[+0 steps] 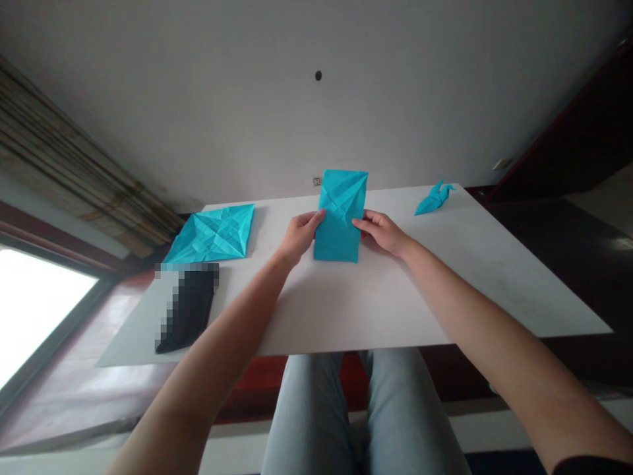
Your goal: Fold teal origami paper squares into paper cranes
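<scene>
A turquoise paper rectangle point(341, 198), marked with diagonal creases across its upper half, is held up by both bare hands over the middle of a white tabletop point(356, 310), seen from the wearer's head. Its left edge is pinched by the left hand point(301, 234) – the thumb is laid on the front face, and the fingers are tucked behind. Its right edge is gripped the same way by the right hand point(382, 231), with the thumb tip pressed on the front and the curled fingers partly hidden at the back. Both grips are closed on the paper alone; whether its lower edge is touched to the tabletop cannot be told.

To the left, near the far edge, a wider turquoise sheet point(215, 232) is laid out, covered by a web of creases. Just in front of it a dark flat object point(190, 310) is placed, partly blurred by pixels. At the far right – well apart from the hands – a small folded turquoise bird point(435, 199) is set. The tabletop is backed by a plain grey wall point(237, 112), and a patterned curtain point(64, 158) is hung at the left
</scene>
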`<move>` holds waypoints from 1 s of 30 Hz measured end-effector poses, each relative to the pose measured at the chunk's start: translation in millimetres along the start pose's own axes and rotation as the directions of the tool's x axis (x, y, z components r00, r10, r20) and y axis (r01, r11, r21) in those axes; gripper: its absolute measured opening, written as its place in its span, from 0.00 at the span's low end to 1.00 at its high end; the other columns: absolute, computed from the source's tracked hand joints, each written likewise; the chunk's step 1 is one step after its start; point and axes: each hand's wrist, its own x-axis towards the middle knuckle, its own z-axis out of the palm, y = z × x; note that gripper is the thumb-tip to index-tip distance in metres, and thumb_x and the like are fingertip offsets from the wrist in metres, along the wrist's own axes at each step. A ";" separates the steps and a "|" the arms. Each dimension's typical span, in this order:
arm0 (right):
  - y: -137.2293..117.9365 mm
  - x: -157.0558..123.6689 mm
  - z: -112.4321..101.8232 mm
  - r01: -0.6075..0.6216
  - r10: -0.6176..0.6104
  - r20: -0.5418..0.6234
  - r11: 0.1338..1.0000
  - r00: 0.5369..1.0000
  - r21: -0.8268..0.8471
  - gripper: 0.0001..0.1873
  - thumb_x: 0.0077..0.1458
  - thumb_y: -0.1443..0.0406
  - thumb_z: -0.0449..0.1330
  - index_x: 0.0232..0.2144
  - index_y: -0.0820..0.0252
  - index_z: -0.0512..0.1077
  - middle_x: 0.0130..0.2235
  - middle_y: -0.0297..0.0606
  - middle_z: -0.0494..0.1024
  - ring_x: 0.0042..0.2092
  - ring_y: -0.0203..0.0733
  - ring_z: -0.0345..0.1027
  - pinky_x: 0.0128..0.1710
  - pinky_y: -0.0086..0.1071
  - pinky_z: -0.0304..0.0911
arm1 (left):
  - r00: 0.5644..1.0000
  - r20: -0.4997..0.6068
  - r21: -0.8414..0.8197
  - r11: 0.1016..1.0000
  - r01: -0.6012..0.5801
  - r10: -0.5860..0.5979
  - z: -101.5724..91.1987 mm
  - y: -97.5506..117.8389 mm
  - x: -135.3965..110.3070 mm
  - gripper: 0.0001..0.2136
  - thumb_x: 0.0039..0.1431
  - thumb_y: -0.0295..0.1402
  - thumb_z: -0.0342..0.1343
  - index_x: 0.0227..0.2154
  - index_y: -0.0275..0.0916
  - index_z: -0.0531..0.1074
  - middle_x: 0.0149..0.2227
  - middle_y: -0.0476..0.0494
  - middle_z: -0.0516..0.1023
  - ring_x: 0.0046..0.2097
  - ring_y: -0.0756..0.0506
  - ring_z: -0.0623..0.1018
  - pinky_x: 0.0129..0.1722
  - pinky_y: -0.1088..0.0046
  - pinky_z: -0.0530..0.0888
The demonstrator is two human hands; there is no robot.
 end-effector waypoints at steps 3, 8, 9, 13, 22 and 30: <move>-1.9 1.1 -5.1 0.052 -0.058 -0.071 0.995 0.996 -0.083 0.32 0.54 0.35 0.75 0.29 0.51 0.69 0.30 0.30 0.72 0.35 0.41 0.67 0.38 0.35 0.66 | 0.999 0.000 0.017 0.999 -0.047 0.047 -3.7 0.9 2.1 0.30 0.55 0.64 0.76 0.32 0.40 0.77 0.32 0.47 0.82 0.36 0.46 0.81 0.39 0.70 0.79; -5.3 1.9 -8.6 0.150 -0.164 -0.179 0.984 0.970 -0.092 0.36 0.50 0.44 0.79 0.56 0.43 0.71 0.36 0.28 0.78 0.37 0.44 0.70 0.38 0.36 0.67 | 0.985 -0.108 0.014 0.991 -0.131 0.132 2.5 3.3 0.6 0.33 0.50 0.52 0.82 0.48 0.45 0.70 0.35 0.52 0.82 0.33 0.49 0.80 0.37 0.72 0.75; -7.0 1.4 -8.9 0.176 -0.194 -0.192 0.979 0.962 -0.104 0.40 0.50 0.46 0.79 0.60 0.41 0.70 0.37 0.28 0.78 0.38 0.44 0.70 0.39 0.37 0.68 | 0.979 -0.125 0.040 0.987 -0.155 0.158 4.0 4.5 -0.4 0.31 0.52 0.50 0.81 0.50 0.46 0.70 0.34 0.53 0.81 0.32 0.50 0.79 0.35 0.73 0.74; -15.6 -2.3 -10.3 0.254 -0.286 -0.138 0.944 0.948 -0.209 0.38 0.52 0.48 0.80 0.62 0.43 0.76 0.44 0.33 0.81 0.44 0.46 0.74 0.45 0.39 0.71 | 0.947 -0.108 0.167 0.945 -0.282 0.301 6.6 11.5 -4.7 0.19 0.60 0.47 0.76 0.46 0.43 0.78 0.34 0.52 0.78 0.31 0.51 0.74 0.34 0.73 0.71; -27.5 -11.0 -6.9 0.278 -0.363 -0.158 0.874 0.918 -0.398 0.22 0.58 0.51 0.78 0.53 0.47 0.86 0.45 0.38 0.83 0.46 0.50 0.73 0.56 0.48 0.73 | 0.891 -0.037 0.371 0.834 -0.409 0.453 5.0 21.8 -12.0 0.15 0.63 0.40 0.74 0.50 0.43 0.88 0.39 0.43 0.84 0.42 0.44 0.80 0.49 0.65 0.79; -27.0 -7.2 -7.7 0.404 -0.502 -0.120 0.796 0.856 -0.451 0.30 0.59 0.33 0.72 0.37 0.50 0.81 0.42 0.39 0.80 0.46 0.51 0.72 0.53 0.48 0.72 | 0.801 -0.076 0.411 0.750 -0.518 0.594 6.6 17.8 -6.9 0.18 0.69 0.53 0.69 0.40 0.43 0.80 0.42 0.43 0.82 0.45 0.44 0.81 0.47 0.67 0.79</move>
